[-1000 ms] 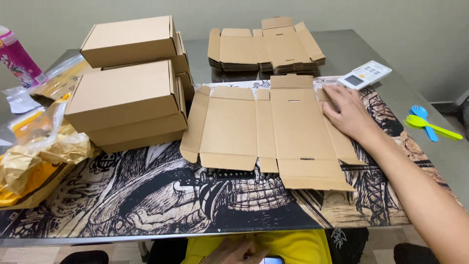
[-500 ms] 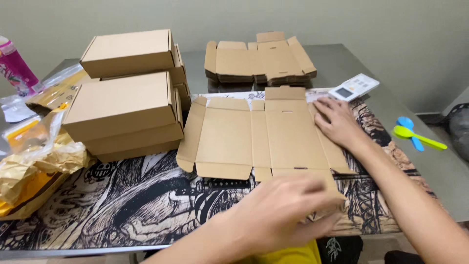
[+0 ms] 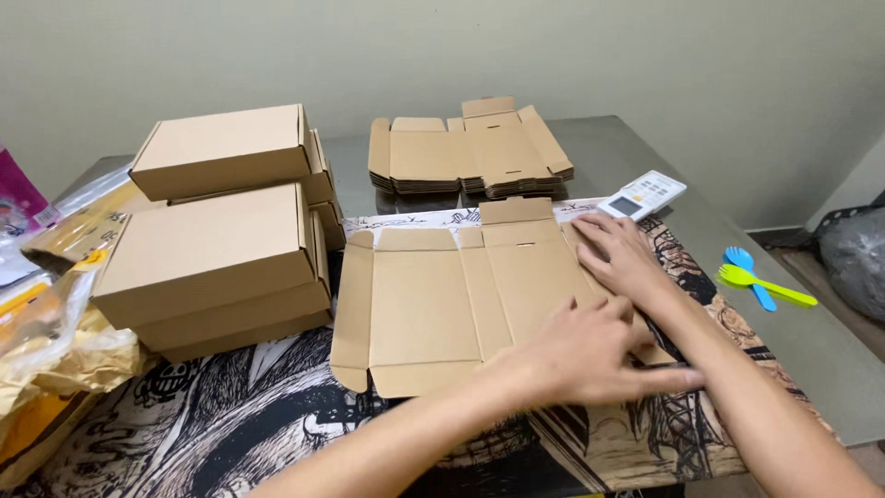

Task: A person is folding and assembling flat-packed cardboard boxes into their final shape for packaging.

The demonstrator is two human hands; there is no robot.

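Observation:
A flat, unfolded cardboard box blank (image 3: pixel 433 304) lies on a black-and-tan printed mat (image 3: pixel 230 415) in front of me. My left hand (image 3: pixel 590 355) reaches across from the lower left and presses, fingers spread, on the blank's near right corner flap. My right hand (image 3: pixel 622 254) lies palm down on the blank's right side flap, fingers pointing left. Neither hand grips anything.
Several folded cardboard boxes (image 3: pixel 217 249) are stacked at the left. A pile of flat blanks (image 3: pixel 466 152) sits at the table's back. A white remote (image 3: pixel 643 194) lies behind my right hand; blue and green plastic sporks (image 3: pixel 761 281) at right; crumpled plastic packaging (image 3: pixel 46 341) at far left.
My left hand has come up from below the table edge and moved forward onto the blank's near right corner. My right hand stays on the right flap.

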